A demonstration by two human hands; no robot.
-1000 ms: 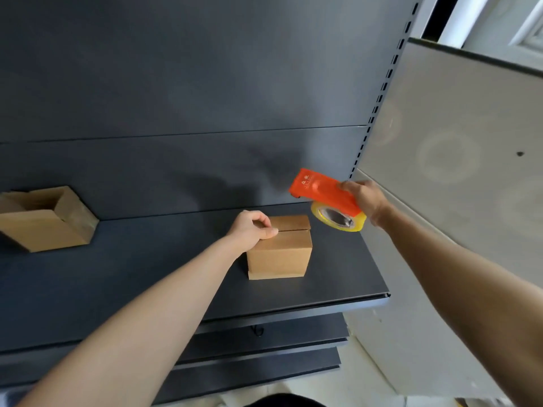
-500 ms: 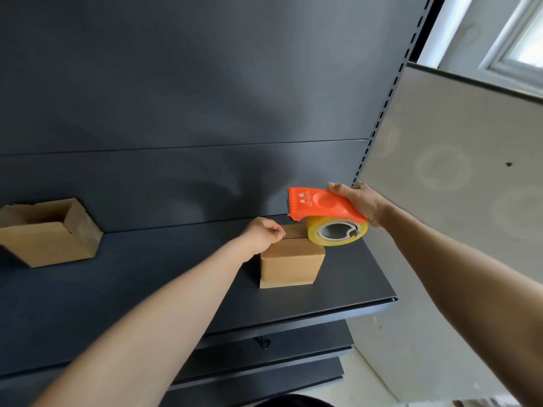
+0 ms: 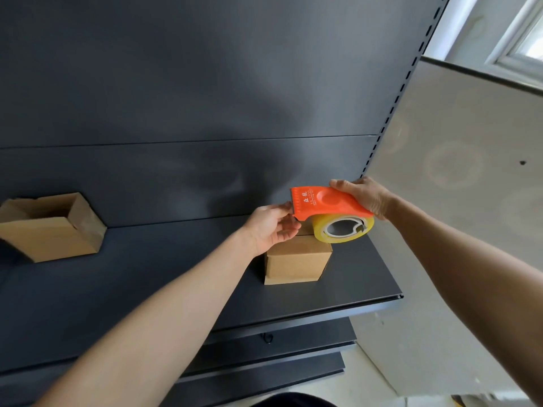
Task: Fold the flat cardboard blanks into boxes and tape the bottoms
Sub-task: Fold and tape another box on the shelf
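Note:
A small folded cardboard box [image 3: 296, 261] stands on the dark shelf [image 3: 176, 274], its flaps closed on top. My right hand [image 3: 365, 195] grips an orange tape dispenser [image 3: 326, 202] with a yellow tape roll [image 3: 343, 230], held just above the box's top right. My left hand [image 3: 271, 226] is raised off the box, palm toward me. Its thumb and fingertips pinch at the dispenser's toothed front edge, where the tape end sits. The tape end itself is too thin to make out.
A second cardboard box [image 3: 54, 227] lies at the shelf's left with its open side up and tilted. The shelf's back panel rises behind. A light grey side panel [image 3: 470, 201] stands to the right, and lower shelves [image 3: 264, 362] jut out below.
My left hand lifted off the box top and moved up to the dispenser's front edge. My right hand brought the dispenser down and left, over the box.

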